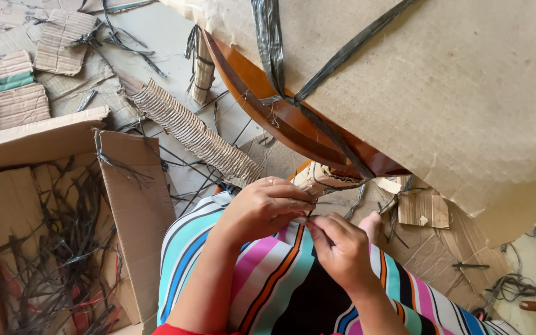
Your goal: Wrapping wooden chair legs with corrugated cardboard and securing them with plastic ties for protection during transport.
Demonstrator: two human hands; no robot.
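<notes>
Looks like a home floor or a small workshop being used for unpacking furniture: a polished wooden piece (293, 124) wrapped in cardboard sheeting (466, 99) and black plastic strapping (268, 43), corrugated scraps (193, 130) scattered far left, an open box (125, 205) stuffed with cut straps near left.

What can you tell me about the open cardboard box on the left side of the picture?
The cardboard box is brown corrugated board, worn and creased. It stands open on the floor at the left, with its flaps folded outward; one flap leans toward the person's striped clothing. Inside lies a tangle of dark plastic strapping strips over flat cardboard pieces, with a few reddish bits among them. Some strips hang over its rim. Neither hand touches it.
</notes>
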